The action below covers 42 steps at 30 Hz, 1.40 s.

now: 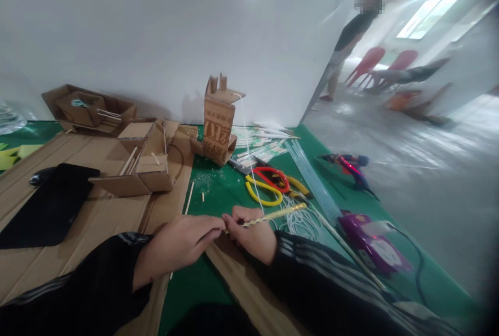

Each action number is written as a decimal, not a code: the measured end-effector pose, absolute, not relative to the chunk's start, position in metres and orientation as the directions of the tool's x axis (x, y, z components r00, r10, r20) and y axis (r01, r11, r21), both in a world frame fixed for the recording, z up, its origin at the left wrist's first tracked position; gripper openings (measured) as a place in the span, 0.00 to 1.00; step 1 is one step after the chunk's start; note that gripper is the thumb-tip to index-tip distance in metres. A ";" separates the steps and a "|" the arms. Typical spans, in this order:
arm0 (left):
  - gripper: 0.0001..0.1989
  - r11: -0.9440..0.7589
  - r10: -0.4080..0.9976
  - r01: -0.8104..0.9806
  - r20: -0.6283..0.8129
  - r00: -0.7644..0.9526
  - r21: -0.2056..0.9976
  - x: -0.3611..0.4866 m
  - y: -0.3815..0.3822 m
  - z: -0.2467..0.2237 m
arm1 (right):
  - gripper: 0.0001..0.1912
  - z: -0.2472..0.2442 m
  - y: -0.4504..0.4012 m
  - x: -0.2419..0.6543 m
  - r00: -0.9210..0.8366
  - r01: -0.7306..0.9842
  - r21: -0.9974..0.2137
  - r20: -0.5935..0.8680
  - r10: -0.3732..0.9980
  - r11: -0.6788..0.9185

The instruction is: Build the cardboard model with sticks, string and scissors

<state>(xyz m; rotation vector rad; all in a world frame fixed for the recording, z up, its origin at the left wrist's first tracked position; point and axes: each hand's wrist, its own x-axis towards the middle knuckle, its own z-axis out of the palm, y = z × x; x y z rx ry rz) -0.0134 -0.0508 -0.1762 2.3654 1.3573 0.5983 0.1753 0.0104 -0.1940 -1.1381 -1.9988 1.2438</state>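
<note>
My right hand point(253, 237) is closed around a yellow pencil point(286, 212), its back end pointing right. Beside it, my left hand point(187, 237) has its fingertips pressed together where the two hands meet. What sits between those fingertips is hidden. A white string point(249, 154) runs from the top of an upright cardboard tower point(219, 120) down to behind my right hand. Two short wooden sticks lie on the green table point(210, 190) just beyond my left hand. A strip of cardboard point(237, 284) lies beneath my hands.
Yellow-handled scissors point(265, 198) and red-handled scissors point(273, 177) lie beside a coil of white string point(300, 219). Clear glue sticks point(312, 175), a glue gun point(353, 170) and a purple power strip point(372, 245) are rightward. Cardboard pieces point(152, 170) and a black pad point(50, 206) are leftward. A person point(354, 32) stands behind.
</note>
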 end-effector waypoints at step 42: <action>0.11 -0.482 0.872 0.707 0.201 0.447 0.517 -0.013 -0.050 -0.177 | 0.19 -0.198 0.013 0.175 -0.544 0.321 -0.922 0.006 0.839 0.215</action>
